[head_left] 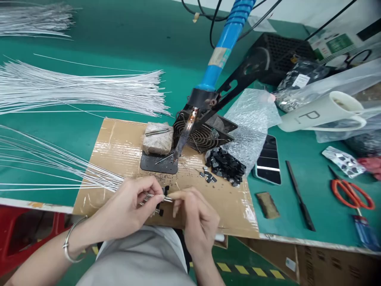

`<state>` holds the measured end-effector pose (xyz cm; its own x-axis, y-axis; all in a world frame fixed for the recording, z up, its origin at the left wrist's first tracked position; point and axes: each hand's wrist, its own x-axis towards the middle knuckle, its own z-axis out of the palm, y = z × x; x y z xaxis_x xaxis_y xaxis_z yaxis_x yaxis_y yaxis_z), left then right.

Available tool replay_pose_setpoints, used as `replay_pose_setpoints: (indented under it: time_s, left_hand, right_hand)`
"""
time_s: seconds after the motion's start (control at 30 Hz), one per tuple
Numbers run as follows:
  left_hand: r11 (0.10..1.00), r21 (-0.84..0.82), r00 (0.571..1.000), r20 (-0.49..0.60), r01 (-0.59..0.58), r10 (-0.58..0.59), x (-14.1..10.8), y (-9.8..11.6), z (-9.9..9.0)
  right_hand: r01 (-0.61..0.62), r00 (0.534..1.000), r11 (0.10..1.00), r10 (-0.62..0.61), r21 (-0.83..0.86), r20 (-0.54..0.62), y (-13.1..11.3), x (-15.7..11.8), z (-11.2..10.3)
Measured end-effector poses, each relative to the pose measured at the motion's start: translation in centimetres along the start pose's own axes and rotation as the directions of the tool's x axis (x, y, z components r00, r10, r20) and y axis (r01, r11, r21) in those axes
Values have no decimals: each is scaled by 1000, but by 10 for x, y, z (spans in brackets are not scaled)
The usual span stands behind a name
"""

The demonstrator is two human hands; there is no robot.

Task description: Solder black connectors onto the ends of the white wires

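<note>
White wires [102, 177] fan out from the left hand [133, 204], whose thumb and index finger pinch them near their ends, above the lower part of a brown cardboard sheet [119, 143] on the green workbench [125, 51]. Just beside it, the right hand [198, 218] has its fingers curled, with the fingertips at the silvery ends between the two hands; whether they grip cannot be told. Small black pieces [161, 212] show close to the left fingertips. Beyond the hands, a blue-handled soldering iron [207, 75] slants tip down beside a pale block [157, 143], which bears thin metal rods [156, 132] and rests on a dark pad [157, 163]. A black fan [198, 134] sits behind the iron, and a heap of black chips [228, 167] lies near it, touching bubble wrap [253, 119]. To the right are a smartphone [268, 161], a slim file [299, 194] and red-handled scissors [351, 193]. A thick wire bundle [83, 89] lies at the upper left.
</note>
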<state>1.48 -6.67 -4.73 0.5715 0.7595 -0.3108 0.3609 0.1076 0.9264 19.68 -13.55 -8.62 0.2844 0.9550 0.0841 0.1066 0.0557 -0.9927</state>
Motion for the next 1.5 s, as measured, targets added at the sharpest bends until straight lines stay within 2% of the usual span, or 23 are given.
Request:
replay_pose_setpoints:
  time_s: [0.07, 0.13, 0.2, 0.3, 0.4, 0.93, 1.03, 1.17, 1.33, 1.5]
  left_hand:
    - [999, -36, 1000, -16, 11, -12, 2, 1, 0]
    - [999, -53, 999, -30, 13, -15, 4, 2, 0]
    - [997, -71, 999, -39, 24, -27, 5, 5, 0]
    - [994, -93, 997, -55, 50, -55, 6, 8, 0]
    - [994, -93, 996, -64, 59, -65, 6, 11, -1]
    - [998, -54, 993, -105, 44, -49, 5, 13, 4]
    - [997, -62, 992, -114, 52, -59, 6, 12, 5]
    - [996, -70, 991, -123, 48, -56, 7, 11, 6]
    - [996, -91, 988, -153, 10, -24, 5, 8, 9]
    - [999, -35, 984, -179, -2, -4, 2, 2, 13]
  right_hand:
    - [-79, 996, 983, 83, 164, -17, 2, 0, -3]
    - [-143, 987, 957, 155, 251, -31, 2, 0, -5]
    - [-156, 985, 968, 168, 197, -44, 1, 1, -7]
    - [-66, 998, 997, 66, 37, 3, -1, 2, -8]
    - [11, 999, 1000, -10, -29, 40, -3, 4, -7]
    - [8, 1000, 999, -7, -37, 20, 0, 5, -2]
    - [-42, 999, 999, 42, 2, 20, 2, 5, -4]
    - [-147, 988, 977, 136, 154, 80, 3, 4, -3]
    - [-300, 953, 877, 262, 375, 149, 4, 4, 3]
    - [-399, 917, 794, 360, 459, 173, 2, 4, 7]
